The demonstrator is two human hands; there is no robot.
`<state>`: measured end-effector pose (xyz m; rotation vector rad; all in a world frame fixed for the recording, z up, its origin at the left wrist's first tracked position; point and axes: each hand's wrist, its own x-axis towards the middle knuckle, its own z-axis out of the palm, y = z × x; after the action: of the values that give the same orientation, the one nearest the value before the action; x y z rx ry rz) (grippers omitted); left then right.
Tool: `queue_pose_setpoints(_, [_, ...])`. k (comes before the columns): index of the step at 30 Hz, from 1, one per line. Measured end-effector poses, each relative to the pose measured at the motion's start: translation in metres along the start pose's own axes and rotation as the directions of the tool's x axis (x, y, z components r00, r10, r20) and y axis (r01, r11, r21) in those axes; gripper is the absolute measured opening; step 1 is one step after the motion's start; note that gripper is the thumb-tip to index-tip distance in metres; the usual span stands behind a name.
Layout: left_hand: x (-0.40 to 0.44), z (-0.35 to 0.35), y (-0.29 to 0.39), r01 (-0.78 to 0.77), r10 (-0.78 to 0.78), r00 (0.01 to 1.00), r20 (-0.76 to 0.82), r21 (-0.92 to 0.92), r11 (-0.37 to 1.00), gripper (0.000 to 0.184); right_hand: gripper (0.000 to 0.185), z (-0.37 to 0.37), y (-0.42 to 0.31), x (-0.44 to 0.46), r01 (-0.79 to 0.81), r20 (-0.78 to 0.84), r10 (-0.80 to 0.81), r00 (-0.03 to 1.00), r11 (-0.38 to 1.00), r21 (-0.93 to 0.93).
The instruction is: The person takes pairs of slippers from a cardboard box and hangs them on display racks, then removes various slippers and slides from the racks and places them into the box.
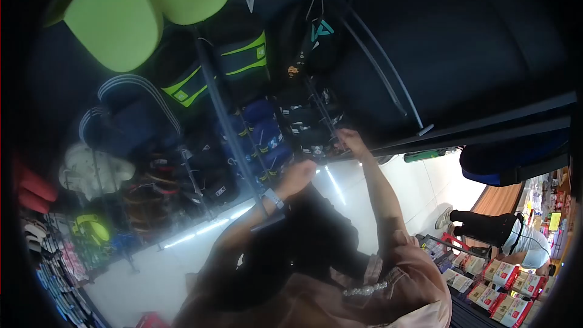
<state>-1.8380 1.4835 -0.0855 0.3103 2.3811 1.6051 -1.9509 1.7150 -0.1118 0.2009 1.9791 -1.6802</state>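
Observation:
My left hand (299,176), with a watch (273,198) on its wrist, is blurred, and its fingers cannot be made out. It is beside the blue packaged goods (270,140) hanging on the display. Higher and to the right, my right hand (351,141) has its fingers bent together at the front end of a metal display hook (325,112). Whatever is between those fingers is too small to tell. Black packaged goods (300,124) with white labels hang behind that hook.
Long metal hooks (221,109) jut toward me. Black-and-green support belts (243,58), a white item (94,170) and bright green pads (115,18) hang around. A dark blue bag (507,158) is at right. Another person (516,234) stands beyond boxed goods (501,272).

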Motion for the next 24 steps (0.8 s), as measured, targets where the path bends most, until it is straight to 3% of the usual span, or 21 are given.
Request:
queue_pose_setpoints(2, [-0.004,0.011,-0.001,0.080,-0.079,0.997,-0.013,0.087,0.993,0.022,0.026,0.004,0.006,0.002,-0.010,-0.034,0.013,0.999,0.997,0.080])
queue_pose_setpoints(3, [-0.005,0.012,-0.001,0.110,-0.113,0.993,0.027,0.096,0.989,0.027,0.023,0.000,0.008,-0.002,0.102,0.037,-0.108,0.993,0.985,0.138])
queue_pose_setpoints(6, [-0.011,0.017,0.002,0.115,-0.121,0.992,0.038,0.148,0.982,0.036,0.020,-0.001,-0.002,0.006,-0.003,-0.012,0.002,1.000,0.996,-0.093])
queue_pose_setpoints(7, [-0.008,0.019,0.004,0.131,-0.141,0.989,0.047,0.166,0.977,0.041,0.020,-0.002,-0.005,0.009,0.009,-0.002,-0.009,1.000,0.995,-0.094])
queue_pose_setpoints(9, [0.002,0.024,0.005,0.118,-0.120,0.993,-0.002,0.159,0.980,0.043,0.021,0.000,-0.019,0.008,0.208,-0.053,-0.226,0.973,0.949,-0.236])
queue_pose_setpoints(14, [0.042,0.051,-0.008,0.047,-0.019,0.994,-0.105,0.267,0.963,0.054,0.022,0.006,-0.050,0.017,0.264,0.006,-0.277,0.961,0.909,-0.324])
queue_pose_setpoints(16, [0.062,0.062,-0.001,0.047,-0.022,0.994,-0.106,0.238,0.970,0.055,0.023,0.005,-0.026,0.035,0.411,0.022,-0.436,0.900,0.830,-0.377])
queue_pose_setpoints(17, [0.072,0.067,0.001,0.082,-0.050,0.988,-0.143,0.227,0.970,0.055,0.024,0.004,-0.025,0.038,0.348,0.036,-0.358,0.933,0.872,-0.344])
queue_pose_setpoints(20, [0.092,0.076,0.004,0.213,-0.180,0.960,-0.213,0.145,0.966,0.053,0.027,0.002,-0.029,0.048,0.434,0.112,-0.446,0.888,0.730,-0.529])
queue_pose_setpoints(22, [0.090,0.085,-0.001,0.173,-0.091,0.958,-0.273,0.295,0.940,0.050,0.026,0.003,-0.033,0.052,0.455,0.169,-0.424,0.890,0.784,-0.422])
queue_pose_setpoints(24, [0.093,0.075,0.015,0.239,-0.185,0.949,-0.255,0.200,0.950,0.048,0.025,0.005,-0.031,0.061,0.348,0.181,-0.298,0.937,0.834,-0.429])
